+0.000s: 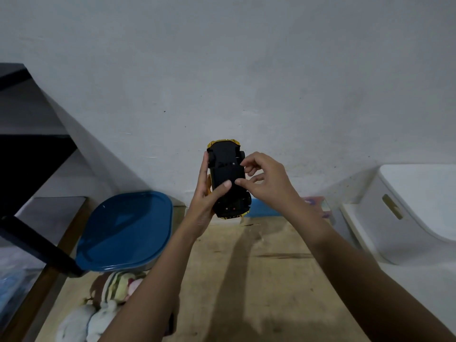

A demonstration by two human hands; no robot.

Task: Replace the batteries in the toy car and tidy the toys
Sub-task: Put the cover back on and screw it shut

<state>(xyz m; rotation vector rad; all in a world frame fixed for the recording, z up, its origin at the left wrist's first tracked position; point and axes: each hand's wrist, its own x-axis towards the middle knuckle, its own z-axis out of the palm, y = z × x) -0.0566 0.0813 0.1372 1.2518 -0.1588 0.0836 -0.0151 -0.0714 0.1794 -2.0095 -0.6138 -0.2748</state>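
Note:
A yellow toy car (228,169) is held up in front of the wall with its black underside facing me. My left hand (206,196) grips it from the left, thumb lying across the underside. My right hand (265,178) is at the car's right edge, its thumb and fingertips touching the black underside near the middle. No batteries are visible.
A container with a blue lid (125,230) stands on the wooden table (259,280) at the left. A striped soft toy (108,299) lies near the front left. A white storage box (407,211) is at the right, a dark shelf (32,149) at the left.

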